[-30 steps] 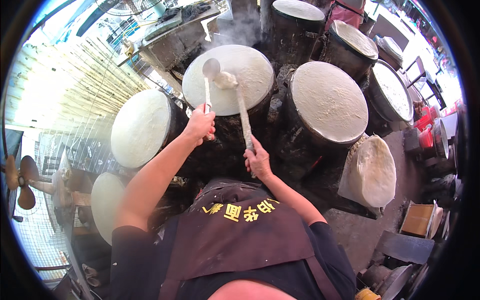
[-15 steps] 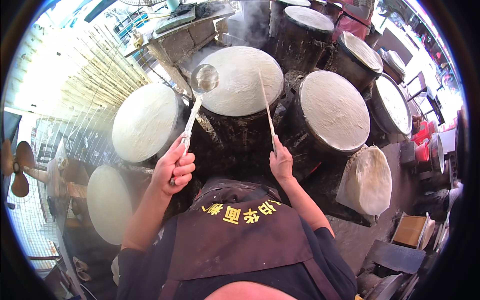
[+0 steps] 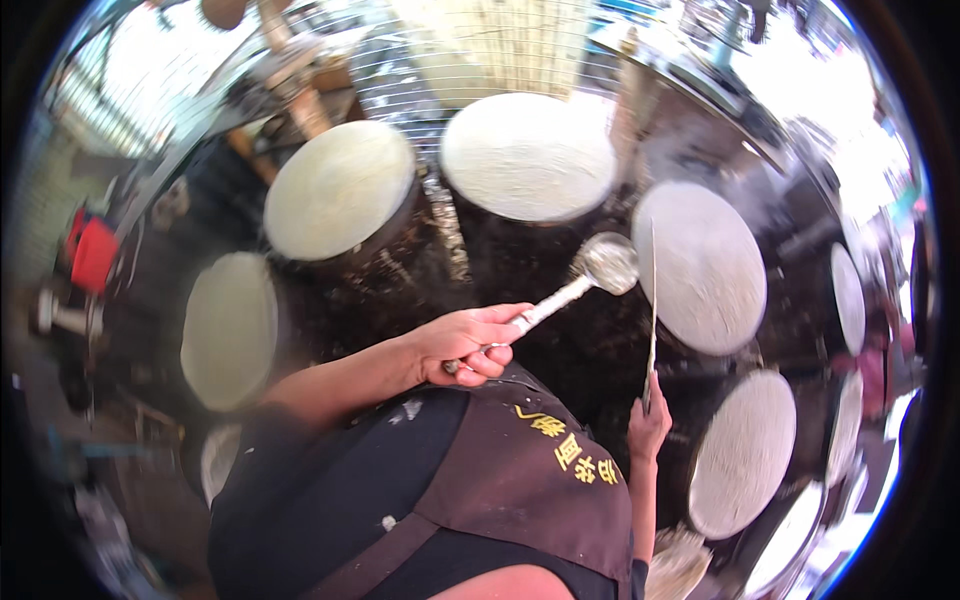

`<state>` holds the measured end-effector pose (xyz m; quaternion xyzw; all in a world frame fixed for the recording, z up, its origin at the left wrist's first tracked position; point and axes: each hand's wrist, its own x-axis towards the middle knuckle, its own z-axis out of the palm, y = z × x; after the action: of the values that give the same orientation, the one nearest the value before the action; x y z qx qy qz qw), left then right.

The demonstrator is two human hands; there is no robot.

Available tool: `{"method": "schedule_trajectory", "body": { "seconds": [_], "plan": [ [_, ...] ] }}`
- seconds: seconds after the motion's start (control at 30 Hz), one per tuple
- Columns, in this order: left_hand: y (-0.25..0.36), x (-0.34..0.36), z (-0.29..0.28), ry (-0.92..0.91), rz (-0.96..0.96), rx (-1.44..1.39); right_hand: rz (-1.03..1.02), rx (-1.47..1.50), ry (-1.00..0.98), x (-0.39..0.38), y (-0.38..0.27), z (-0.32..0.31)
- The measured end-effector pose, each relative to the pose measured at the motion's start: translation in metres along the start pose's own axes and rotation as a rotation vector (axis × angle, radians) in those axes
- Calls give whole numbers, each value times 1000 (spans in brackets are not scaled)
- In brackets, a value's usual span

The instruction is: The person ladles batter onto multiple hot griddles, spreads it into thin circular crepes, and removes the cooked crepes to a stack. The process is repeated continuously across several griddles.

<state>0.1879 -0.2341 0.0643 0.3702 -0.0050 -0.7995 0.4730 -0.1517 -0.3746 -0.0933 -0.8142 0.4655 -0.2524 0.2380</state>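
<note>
left hand (image 3: 478,340): fingers clamped on ladle (image 3: 608,263) | right hand (image 3: 650,428): likewise on stick (image 3: 654,310) | tilting ladle could drip left of drum (image 3: 705,275)

- Upper left and upper right: strong glare, detail washed out to white.
- Centre: deep shadow between pale round tops (image 3: 700,268); left hand (image 3: 466,343) well lit.
- Upper right: light haze.
- Far left: red object (image 3: 93,254) blurred.
- Rim: fisheye bending, black corners.
</note>
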Motion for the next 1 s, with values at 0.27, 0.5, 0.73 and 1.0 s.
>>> {"method": "schedule_trajectory", "body": {
  "seconds": [0.27,0.5,0.73,1.0],
  "plan": [
    [-90,-51,9,152,293,-276,38,294,-335,38,7,20],
    [-163,-113,6,232,569,-393,51,803,-662,43,-102,28],
    [-257,-197,-23,322,824,-504,-149,764,-1008,-26,-196,60],
    [-358,-276,-56,433,1058,-615,-1451,470,-1140,-154,-392,90]
  ]
}}
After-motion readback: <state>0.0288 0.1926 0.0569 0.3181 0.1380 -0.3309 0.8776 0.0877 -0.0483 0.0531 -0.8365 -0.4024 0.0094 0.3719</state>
